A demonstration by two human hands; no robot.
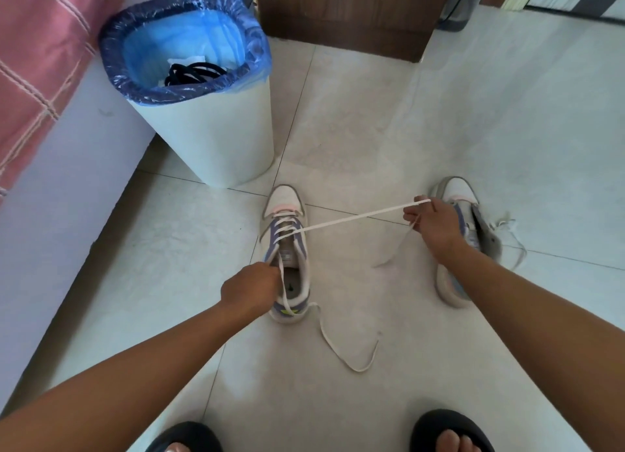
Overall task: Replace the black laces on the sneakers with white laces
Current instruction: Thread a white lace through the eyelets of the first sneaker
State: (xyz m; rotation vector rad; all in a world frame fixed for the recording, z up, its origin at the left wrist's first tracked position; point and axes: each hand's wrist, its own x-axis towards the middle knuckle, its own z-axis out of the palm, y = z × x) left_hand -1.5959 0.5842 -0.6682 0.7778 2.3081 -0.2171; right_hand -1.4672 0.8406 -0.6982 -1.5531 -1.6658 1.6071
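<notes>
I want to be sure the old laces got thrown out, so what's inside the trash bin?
Inside the trash bin, on its blue liner, lie coiled black laces against something white, perhaps paper. The bin's near rim hides whatever lies lower.

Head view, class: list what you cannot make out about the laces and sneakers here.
- Right sneaker: its lacing, hidden in the head view by the right hand and forearm.
- Black laces in the bin: their number, tangled and partly behind the rim.
- Left hand: its grip on the white lace, fingers turned away.
</notes>
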